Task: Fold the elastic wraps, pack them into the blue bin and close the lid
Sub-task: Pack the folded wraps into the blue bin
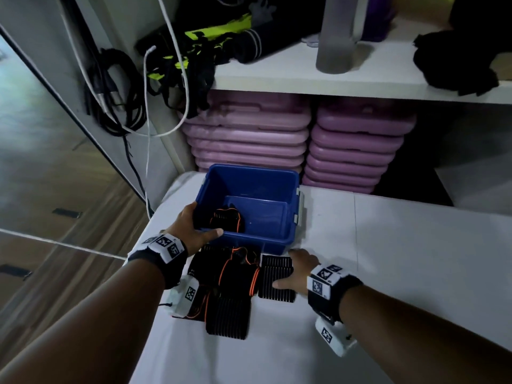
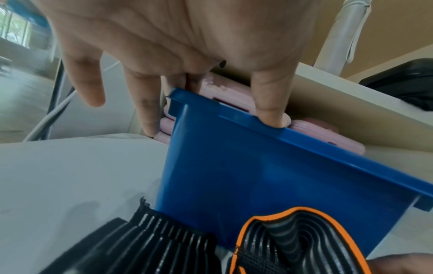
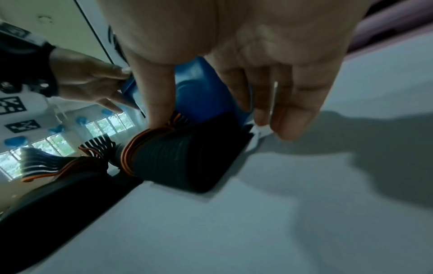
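The blue bin (image 1: 250,185) stands open on the white table (image 1: 401,259), with one black and orange elastic wrap (image 1: 225,220) lying inside it. My left hand (image 1: 194,227) holds the bin's near left corner; its thumb (image 2: 269,103) lies on the rim of the bin (image 2: 269,185). A loose pile of black wraps with orange trim (image 1: 224,275) sits just in front of the bin. To its right lies a folded black wrap (image 1: 273,270). My right hand (image 1: 297,268) rests over that wrap with straight fingers, and the thumb (image 3: 159,103) touches the folded wrap (image 3: 187,159).
Stacks of pink boards (image 1: 249,134) fill the space under a white shelf (image 1: 304,79) behind the bin. A grey bottle (image 1: 335,37) and black cloth (image 1: 457,59) sit on the shelf. Cables (image 1: 116,92) hang at the left, past the table's left edge.
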`<control>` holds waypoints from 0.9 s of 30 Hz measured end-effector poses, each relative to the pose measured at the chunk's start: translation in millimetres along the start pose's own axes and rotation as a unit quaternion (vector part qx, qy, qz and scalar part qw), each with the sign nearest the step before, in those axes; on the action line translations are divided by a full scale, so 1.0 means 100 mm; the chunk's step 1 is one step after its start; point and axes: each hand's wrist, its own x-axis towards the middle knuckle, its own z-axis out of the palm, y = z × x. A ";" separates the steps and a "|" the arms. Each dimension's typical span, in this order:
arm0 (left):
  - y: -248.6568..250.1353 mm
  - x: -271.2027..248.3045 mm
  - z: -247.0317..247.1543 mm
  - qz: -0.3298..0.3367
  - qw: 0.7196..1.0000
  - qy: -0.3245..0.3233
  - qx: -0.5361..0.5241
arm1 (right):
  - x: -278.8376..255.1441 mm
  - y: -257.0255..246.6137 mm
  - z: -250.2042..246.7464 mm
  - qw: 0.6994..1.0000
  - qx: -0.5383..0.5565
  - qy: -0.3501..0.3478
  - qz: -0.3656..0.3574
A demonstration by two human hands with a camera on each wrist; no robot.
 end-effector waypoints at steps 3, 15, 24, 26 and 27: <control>-0.03 0.00 0.01 -0.001 1.000 0.003 0.018 | 0.09 -0.11 0.08 1.000 -0.018 0.007 0.018; -0.03 0.03 -0.15 0.048 0.986 -0.023 0.157 | 0.05 -0.19 0.02 0.994 0.004 -0.047 0.098; 0.01 0.17 -0.15 0.079 0.985 -0.052 0.147 | -0.80 -0.54 -1.04 0.992 0.109 -0.054 -0.045; -0.01 0.19 -0.10 0.078 0.982 -0.073 0.157 | -0.76 -0.75 -1.41 0.967 0.244 -0.026 -0.067; -0.03 0.19 -0.09 0.077 0.982 -0.078 0.152 | -0.68 -0.88 -1.55 0.960 0.268 -0.008 -0.077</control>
